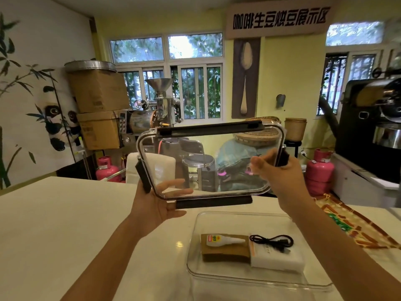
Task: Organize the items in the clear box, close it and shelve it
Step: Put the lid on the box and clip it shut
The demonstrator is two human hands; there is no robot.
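Observation:
Both hands hold the clear lid (219, 146) with black latches upright in the air above the white table. My left hand (156, 203) grips its lower left corner and my right hand (280, 172) grips its right edge. Below it, the clear box (243, 276) sits open on the table near me. Inside lie a small glue bottle (225, 239) on a brown card (225, 252), a coiled black cable (272, 242), and a white flat box (277, 258) under the cable.
The white table (65, 235) stretches to the left. A patterned cloth (355, 224) lies at the right. Behind the table stand cardboard boxes (97, 105), a coffee roaster (152, 118), pink gas cylinders (320, 172) and a black machine (373, 118).

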